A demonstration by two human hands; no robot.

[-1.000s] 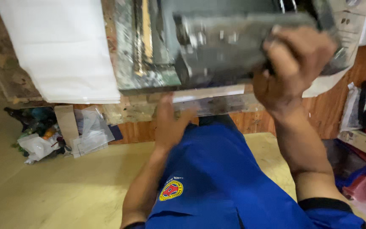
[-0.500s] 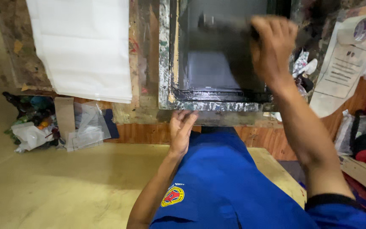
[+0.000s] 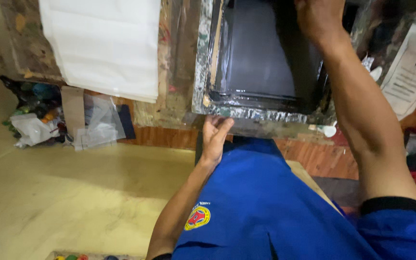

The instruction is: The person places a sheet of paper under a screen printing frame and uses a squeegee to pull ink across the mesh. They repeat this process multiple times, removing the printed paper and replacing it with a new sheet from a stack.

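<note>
Head view: a black-inked screen frame (image 3: 261, 62) is worked on a paint-crusted table (image 3: 179, 96).

The right hand (image 3: 318, 17) is seen at the far edge of the frame, fingers curled down over something cut off by the picture's top; what is gripped cannot be told. The left hand (image 3: 215, 137) is laid loosely open against the table's near edge, just below the frame's near left corner, holding nothing. The frame is rectangular, its mesh glossy and dark, its border mottled with dried grey-green ink. A stack of smooth white sheets (image 3: 104, 45) is laid to the left on the table. Crumpled plastic bags (image 3: 92, 125) are heaped on the pale floor (image 3: 58, 192) at the left. A blue garment with a round badge (image 3: 197, 217) is worn.
</note>
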